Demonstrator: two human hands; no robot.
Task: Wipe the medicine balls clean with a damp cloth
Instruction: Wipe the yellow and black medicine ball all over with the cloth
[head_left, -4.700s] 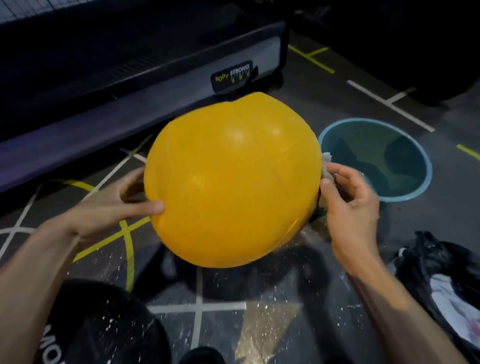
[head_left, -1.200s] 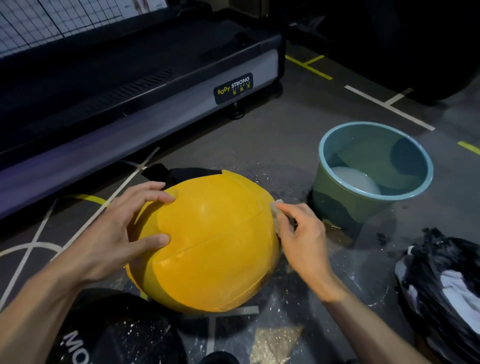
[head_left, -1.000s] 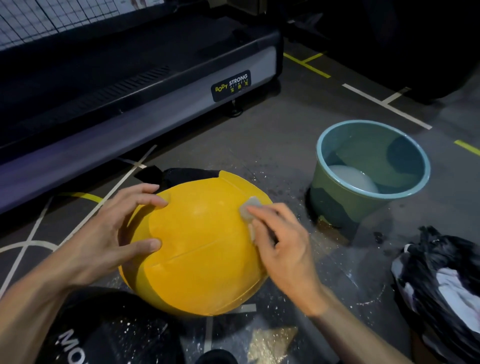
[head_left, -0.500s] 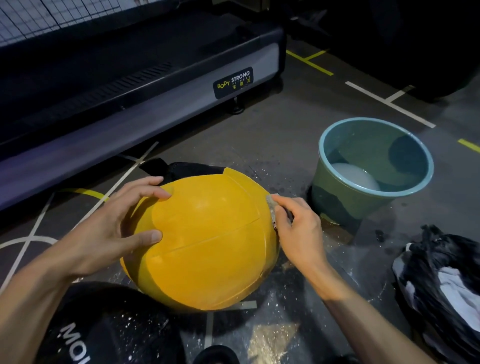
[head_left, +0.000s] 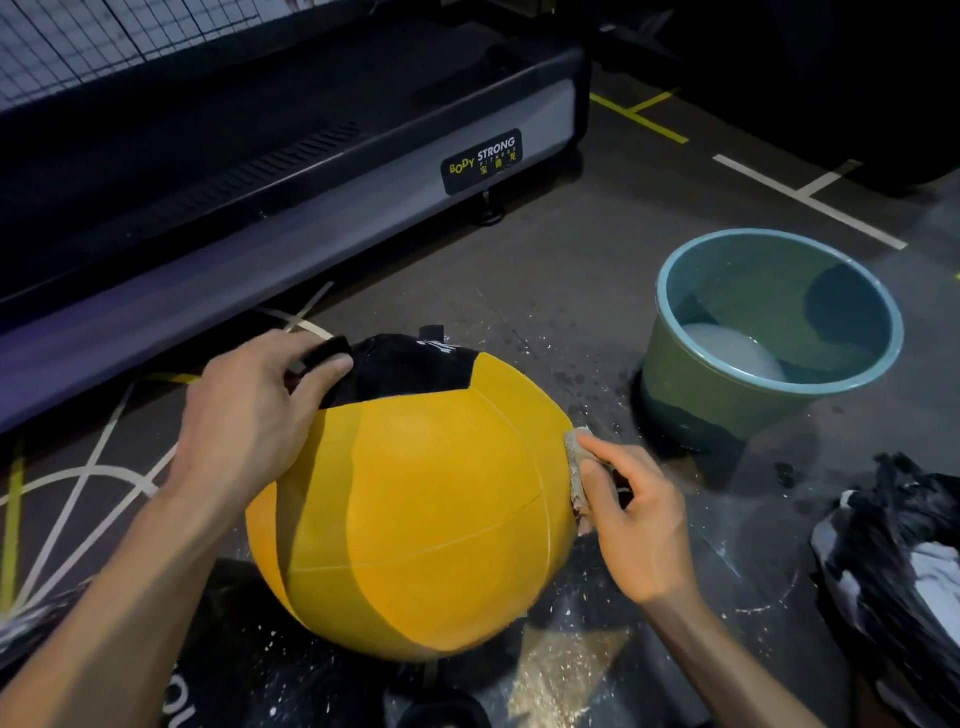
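treadmill (head_left: 291, 171) (Body Strong label), black bag (head_left: 898, 561)

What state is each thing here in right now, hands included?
Medicine ball: resting on the floor, black panel turned up.
Left hand: steadying the ball's top.
Right hand: pressing the cloth to the ball's side.
Bucket: upright, holding water.
Black bag: crumpled on the floor.
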